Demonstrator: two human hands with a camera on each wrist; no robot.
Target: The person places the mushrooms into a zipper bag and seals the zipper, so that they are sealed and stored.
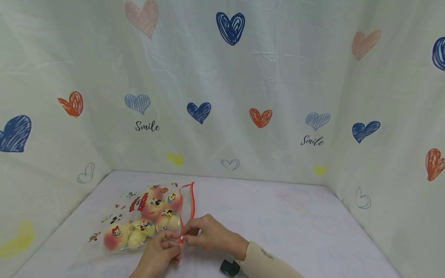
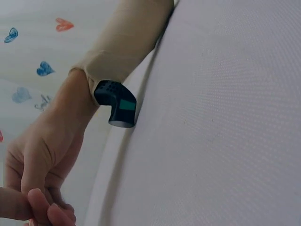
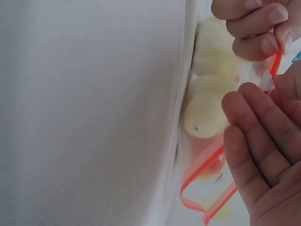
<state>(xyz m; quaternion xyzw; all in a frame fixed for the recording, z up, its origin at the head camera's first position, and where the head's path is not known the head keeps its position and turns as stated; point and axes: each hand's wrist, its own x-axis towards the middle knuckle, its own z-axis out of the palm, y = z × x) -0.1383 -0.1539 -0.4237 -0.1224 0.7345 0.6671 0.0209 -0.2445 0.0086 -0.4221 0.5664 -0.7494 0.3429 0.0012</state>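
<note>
A clear printed zip bag [image 1: 135, 203] lies on the table, holding several peach-like fruits [image 1: 112, 240], some blushed red, others pale yellow [image 3: 203, 115]. Its red zip strips [image 1: 192, 200] stand apart at the far end of the mouth and meet at the near end. There, my left hand [image 1: 160, 247] pinches the near end of the red strip. Close beside it, my right hand [image 1: 212, 235] pinches the small white slider [image 3: 266, 82] between thumb and index finger. In the right wrist view, the right hand's other fingers [image 3: 254, 150] extend loosely.
A dark wrist camera [image 1: 230, 267] sits under the right sleeve [image 1: 267, 260]. White table surface [image 1: 295, 227] stretches to the right of the bag. A white curtain [image 1: 278, 77] printed with hearts encloses the back and both sides.
</note>
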